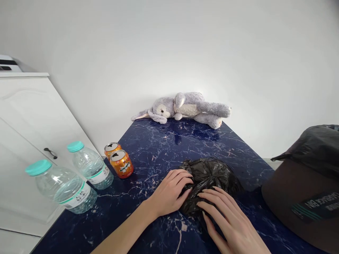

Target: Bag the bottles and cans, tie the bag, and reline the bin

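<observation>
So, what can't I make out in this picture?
All in the head view:
Contents, if any, of the crumpled black plastic bag: hidden by its dark film and the hands.
Palms of the left hand and right hand: turned away.
Rear orange metal can: lower part behind the front orange metal can.
Round brown bin: right side cut off by the right edge.
Black-and-white object: cut off by the left edge.

Bin (284,192) got chopped by the right edge, cabinet (25,98) by the left. Front can (122,166) partly hid the rear can (112,146), left hand (169,192) and right hand (229,220) covered bits of the black bag (212,173), label (76,198) fine print was mush tbh.
</observation>
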{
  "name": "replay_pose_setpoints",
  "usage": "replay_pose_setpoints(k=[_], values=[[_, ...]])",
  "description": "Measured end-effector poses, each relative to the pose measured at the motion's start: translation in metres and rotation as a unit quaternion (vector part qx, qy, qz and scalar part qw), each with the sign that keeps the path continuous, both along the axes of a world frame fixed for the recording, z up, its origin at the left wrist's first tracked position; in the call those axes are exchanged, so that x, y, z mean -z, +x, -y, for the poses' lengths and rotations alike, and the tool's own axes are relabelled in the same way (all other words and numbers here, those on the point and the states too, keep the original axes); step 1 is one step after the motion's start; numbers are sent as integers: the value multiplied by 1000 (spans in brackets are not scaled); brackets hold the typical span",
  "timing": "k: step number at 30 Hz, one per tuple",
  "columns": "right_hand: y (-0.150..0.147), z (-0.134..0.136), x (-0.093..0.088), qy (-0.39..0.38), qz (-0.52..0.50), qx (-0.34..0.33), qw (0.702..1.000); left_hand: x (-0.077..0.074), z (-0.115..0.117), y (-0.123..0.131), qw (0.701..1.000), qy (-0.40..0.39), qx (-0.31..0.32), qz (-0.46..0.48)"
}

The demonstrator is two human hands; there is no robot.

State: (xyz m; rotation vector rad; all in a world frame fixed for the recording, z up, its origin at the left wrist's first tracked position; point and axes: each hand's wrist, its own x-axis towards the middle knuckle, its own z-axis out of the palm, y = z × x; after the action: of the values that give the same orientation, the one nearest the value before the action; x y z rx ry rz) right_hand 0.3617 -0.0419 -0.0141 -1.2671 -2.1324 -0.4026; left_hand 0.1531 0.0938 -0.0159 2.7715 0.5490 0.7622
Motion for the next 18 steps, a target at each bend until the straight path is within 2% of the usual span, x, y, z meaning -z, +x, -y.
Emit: replay_pose_setpoints(k=[12,18], values=[[-3,1,-3,17,5,-9,1000,2,-1,0,1000,1,2,8],[-16,2,0,9,13,-11,1000,1,-1,1,1000,1,-4,16]])
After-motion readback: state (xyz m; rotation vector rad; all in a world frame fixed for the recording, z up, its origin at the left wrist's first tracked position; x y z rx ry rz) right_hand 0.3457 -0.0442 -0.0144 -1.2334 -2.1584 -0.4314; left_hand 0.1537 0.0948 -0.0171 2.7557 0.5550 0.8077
